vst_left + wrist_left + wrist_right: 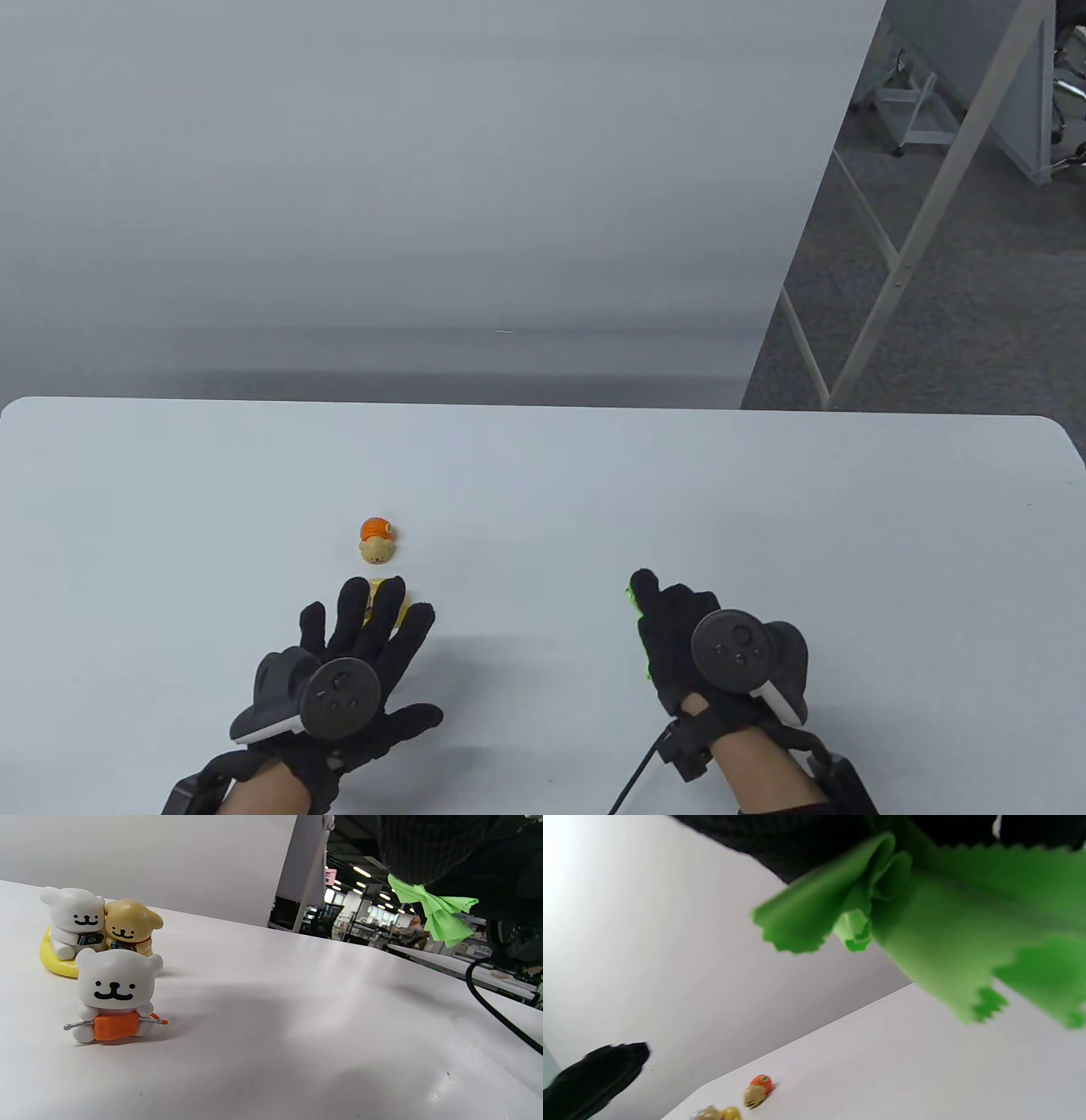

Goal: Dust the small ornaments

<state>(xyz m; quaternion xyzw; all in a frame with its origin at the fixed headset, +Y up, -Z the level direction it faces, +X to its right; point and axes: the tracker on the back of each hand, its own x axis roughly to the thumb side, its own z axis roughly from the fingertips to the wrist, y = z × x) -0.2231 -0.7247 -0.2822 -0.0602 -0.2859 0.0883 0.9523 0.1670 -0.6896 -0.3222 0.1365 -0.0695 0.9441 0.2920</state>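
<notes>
White desk [764,526] under a plain grey wall is all we have to work on, with the ornaments grouped left of centre: a bear ornament with an orange piece [377,541] stands a little farther out, and a yellow-based pair of figures [85,929] sits just beyond our left hand [356,654], mostly hidden under its fingers in the table view. That left hand is spread, fingers fanned and hovering over the yellow-based pair; we cannot tell whether it touches it. Our right hand [687,637] is curled closed around a green cloth [925,925], bunched folds hanging free below the glove, well apart from the ornaments. To do this step well, we judge we should steady one figure with the left hand, bring the cloth across, and wipe with a loose fold, lightly, so these small, light pieces do not tip or slide.
</notes>
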